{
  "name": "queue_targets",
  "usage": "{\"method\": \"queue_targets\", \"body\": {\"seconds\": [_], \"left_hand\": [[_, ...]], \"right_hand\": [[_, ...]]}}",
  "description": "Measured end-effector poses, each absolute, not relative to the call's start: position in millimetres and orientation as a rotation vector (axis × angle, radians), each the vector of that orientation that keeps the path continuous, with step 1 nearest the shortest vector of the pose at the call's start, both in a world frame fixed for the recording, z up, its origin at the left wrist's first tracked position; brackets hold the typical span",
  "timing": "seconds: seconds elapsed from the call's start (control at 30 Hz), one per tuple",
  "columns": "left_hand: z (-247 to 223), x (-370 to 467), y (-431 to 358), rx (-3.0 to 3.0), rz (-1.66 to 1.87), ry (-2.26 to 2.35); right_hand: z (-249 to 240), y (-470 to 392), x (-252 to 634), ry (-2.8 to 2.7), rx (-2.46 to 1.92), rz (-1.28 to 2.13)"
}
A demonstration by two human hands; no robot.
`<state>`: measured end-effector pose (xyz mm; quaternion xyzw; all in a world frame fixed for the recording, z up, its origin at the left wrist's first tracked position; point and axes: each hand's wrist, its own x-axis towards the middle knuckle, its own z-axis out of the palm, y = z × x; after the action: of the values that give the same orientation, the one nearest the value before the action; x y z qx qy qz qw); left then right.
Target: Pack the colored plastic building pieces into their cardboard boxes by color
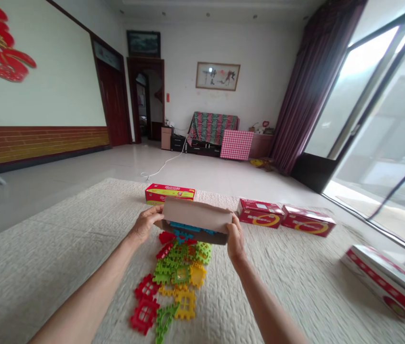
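An open cardboard box (197, 212) is held up over the mat, its grey-brown flap raised and its opening facing me. Blue plastic pieces (182, 229) show inside and at its lower edge. My left hand (146, 223) grips the box's left end, and my right hand (235, 239) grips its right end. Below the box lies a spread of toothed plastic pieces: red ones (145, 315) at the near left, green ones (173, 258) in the middle, and yellow ones (186, 304) toward the right.
A red and yellow-green box (169, 192) stands behind the held box. Two red boxes (260, 213) (308, 220) sit at the mat's far right. A long red and white box (390, 282) lies at the right. The pale textured mat (62, 239) covers the floor.
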<state>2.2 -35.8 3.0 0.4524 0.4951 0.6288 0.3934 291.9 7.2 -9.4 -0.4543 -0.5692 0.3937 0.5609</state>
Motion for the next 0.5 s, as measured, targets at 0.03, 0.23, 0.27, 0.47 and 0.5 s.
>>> {"method": "queue_targets", "body": {"seconds": [0.03,0.23,0.27,0.47,0.5], "left_hand": [[0,0,-36,1.141,1.604,1.232],[-3,-6,-35,1.123,1.674,1.193],[-1,-7,-34,1.126,1.691,1.197],[13,-13,-24,1.16,1.755,1.196],[17,-13,-23,1.154,1.764,1.195]], "right_hand": [[-13,7,289,-1.336,-1.025,0.88],[-18,10,278,-1.319,-0.906,0.78],[-16,10,278,-1.318,-0.902,0.776],[5,20,272,-1.323,-0.845,0.754],[10,21,271,-1.315,-0.842,0.754]]}}
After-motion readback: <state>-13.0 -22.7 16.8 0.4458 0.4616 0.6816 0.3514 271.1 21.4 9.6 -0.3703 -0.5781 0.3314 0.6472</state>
